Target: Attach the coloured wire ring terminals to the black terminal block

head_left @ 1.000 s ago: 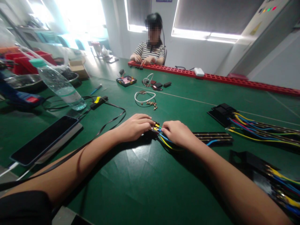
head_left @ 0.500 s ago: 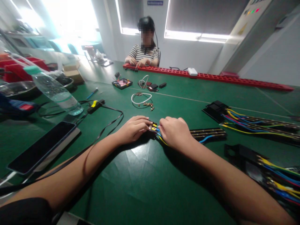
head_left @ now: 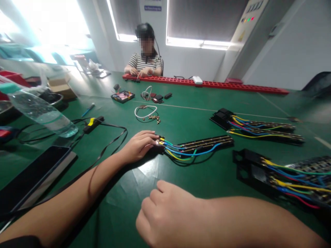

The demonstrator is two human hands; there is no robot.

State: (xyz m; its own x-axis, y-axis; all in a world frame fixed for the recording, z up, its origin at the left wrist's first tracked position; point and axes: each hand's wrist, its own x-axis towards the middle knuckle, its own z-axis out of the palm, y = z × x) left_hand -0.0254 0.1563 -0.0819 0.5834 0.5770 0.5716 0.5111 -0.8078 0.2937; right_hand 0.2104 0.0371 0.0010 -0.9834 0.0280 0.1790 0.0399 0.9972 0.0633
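On the green table, my left hand (head_left: 141, 146) is closed over the end of a small black terminal block (head_left: 160, 146) with screws and yellow parts. Blue, green and yellow wires (head_left: 178, 151) run from the block to a black strip with brass rails (head_left: 207, 144). My right hand (head_left: 165, 215) is a closed fist near the front, away from the block. Its fingertips point down and out of sight, so whatever it may hold is hidden. Beyond the block lies a scatter of small brass screws (head_left: 155, 119) beside a white cable loop (head_left: 146, 113).
Two more wired assemblies, a farther one (head_left: 222, 118) and a nearer one (head_left: 250, 168), lie at right. At left are a water bottle (head_left: 42, 112), a phone (head_left: 38, 172) and a black cable (head_left: 113, 127). A co-worker (head_left: 146, 58) sits behind a long red rail (head_left: 219, 85).
My right hand has left the wires beside the block and come back toward me, closed. My left hand stays on the block. The whole view has shifted, with things appearing farther left.
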